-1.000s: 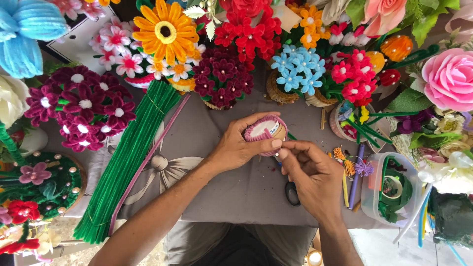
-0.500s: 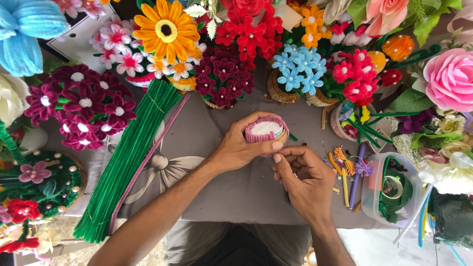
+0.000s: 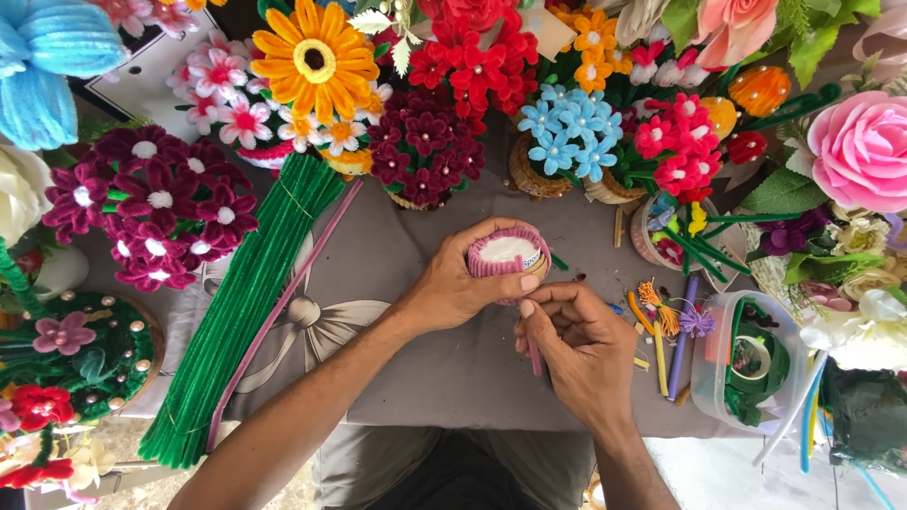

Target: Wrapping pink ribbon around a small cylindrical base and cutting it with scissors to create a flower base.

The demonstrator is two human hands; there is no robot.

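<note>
On grey cloth (image 3: 425,378), two hands grip one pink-wrapped cup (image 3: 507,253).

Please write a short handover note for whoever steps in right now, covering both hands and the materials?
Left hand: grips the small round cup, white inside, its rim already wrapped in pink fuzzy wire.
Right hand: fingers pinch the pink wire's loose end just below the cup.
Nearby: bundle of green fuzzy wires to the left on the grey cloth; clear tub with green tape to the right.
Done: upper band wrapped. Left: the lower wall appears still bare.
</note>
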